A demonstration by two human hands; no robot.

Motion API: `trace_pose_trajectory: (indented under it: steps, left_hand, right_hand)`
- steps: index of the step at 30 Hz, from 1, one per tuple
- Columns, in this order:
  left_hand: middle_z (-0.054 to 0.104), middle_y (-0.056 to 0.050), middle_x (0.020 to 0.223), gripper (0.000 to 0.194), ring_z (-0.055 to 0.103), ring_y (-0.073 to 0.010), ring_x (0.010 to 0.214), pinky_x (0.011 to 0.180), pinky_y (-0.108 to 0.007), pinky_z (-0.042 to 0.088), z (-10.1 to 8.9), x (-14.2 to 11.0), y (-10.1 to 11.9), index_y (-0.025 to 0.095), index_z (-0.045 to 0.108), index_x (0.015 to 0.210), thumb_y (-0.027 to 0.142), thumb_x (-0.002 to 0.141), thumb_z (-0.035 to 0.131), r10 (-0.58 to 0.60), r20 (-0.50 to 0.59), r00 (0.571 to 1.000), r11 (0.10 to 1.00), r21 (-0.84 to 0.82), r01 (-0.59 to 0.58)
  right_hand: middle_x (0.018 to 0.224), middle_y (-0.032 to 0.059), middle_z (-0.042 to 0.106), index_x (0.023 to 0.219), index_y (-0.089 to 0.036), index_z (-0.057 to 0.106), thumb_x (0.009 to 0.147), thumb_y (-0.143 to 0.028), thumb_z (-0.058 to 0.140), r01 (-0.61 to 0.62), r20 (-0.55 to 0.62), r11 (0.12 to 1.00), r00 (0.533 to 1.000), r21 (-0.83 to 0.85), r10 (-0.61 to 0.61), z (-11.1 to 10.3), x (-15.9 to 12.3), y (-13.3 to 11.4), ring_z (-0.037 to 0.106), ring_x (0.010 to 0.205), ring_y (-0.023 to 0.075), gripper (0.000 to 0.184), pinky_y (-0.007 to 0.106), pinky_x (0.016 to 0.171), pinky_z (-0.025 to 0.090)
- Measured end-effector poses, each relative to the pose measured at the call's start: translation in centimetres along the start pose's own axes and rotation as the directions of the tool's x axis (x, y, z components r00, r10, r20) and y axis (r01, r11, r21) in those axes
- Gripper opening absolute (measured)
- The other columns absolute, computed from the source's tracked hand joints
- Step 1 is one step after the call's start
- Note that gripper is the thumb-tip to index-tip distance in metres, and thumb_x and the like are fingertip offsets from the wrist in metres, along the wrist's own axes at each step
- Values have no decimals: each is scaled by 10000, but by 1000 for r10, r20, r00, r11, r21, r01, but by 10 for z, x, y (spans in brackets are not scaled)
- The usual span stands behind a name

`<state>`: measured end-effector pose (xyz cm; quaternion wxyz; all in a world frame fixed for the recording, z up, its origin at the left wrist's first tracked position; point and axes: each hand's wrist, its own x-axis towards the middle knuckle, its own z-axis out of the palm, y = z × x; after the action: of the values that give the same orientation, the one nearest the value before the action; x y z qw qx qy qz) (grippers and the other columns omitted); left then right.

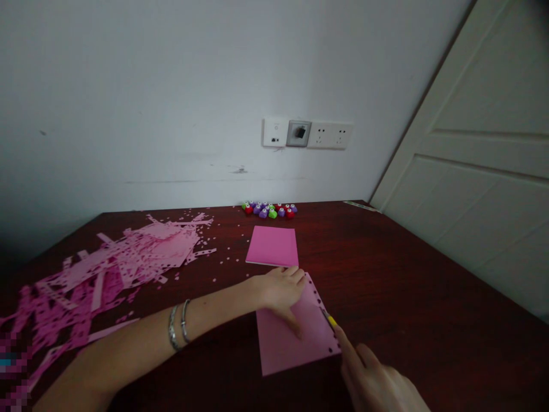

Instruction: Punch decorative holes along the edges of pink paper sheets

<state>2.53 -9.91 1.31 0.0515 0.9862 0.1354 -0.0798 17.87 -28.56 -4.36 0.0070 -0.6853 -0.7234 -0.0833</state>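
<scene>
A sheet of pink paper (278, 343) lies on the dark red table, with a row of dark holes along its right edge. Flat on its upper part rests my left hand (283, 292), fingers spread, two silver bracelets on that wrist. My right hand (373, 377) grips a utility knife (331, 321) with a yellow body. The knife's tip touches the paper beside the holes, near the right edge. Just beyond my left hand sits a square stack of brighter pink paper (273, 246).
A heap of pink paper strips and scraps (141, 252) spreads over the table's left side, with small punched bits around it. Small red, green and purple figures with eyes (272, 213) cluster by the wall. Wall sockets (329, 135) sit above; a white door (484, 149) stands right.
</scene>
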Motion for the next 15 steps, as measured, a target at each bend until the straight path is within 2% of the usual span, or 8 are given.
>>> trace_pose_trajectory:
  steps: [4,8,11,15]
  left_hand:
    - [349,-196,1353,1096,324,-322,1210,979,-396,296,-2,-1,0,38,294,1323,776,541,506,3,-5,1000,1000,3,-3]
    - [359,-207,1345,1077,338,-326,1205,982,-384,299,-2,-6,1,15,297,1319,756,565,505,2,-3,1000,1000,-5,-2]
    - [287,-209,1391,1001,270,-327,1263,1003,-383,279,-2,-15,6,6,251,1342,721,667,441,-4,-47,999,1000,-24,3]
    - [197,-162,1446,761,152,-256,1332,1071,-348,165,0,-26,18,42,239,1362,584,834,319,110,-74,991,993,-44,-114]
  right_hand:
    - [719,44,637,1201,-216,529,677,11,414,24,41,997,999,73,-27,-9,-2,2,585,395,105,582,150,302,350]
    - [681,37,623,1184,-207,542,686,-8,438,-31,-4,1000,1000,8,31,-8,-1,1,572,364,122,546,172,285,339]
    - [681,33,620,1173,-205,546,710,-13,433,23,-25,1000,999,12,-22,-13,2,3,573,375,118,514,172,302,359]
    - [697,30,628,1137,-191,565,722,-13,424,68,-43,997,997,21,-67,-26,6,8,584,400,117,473,174,330,395]
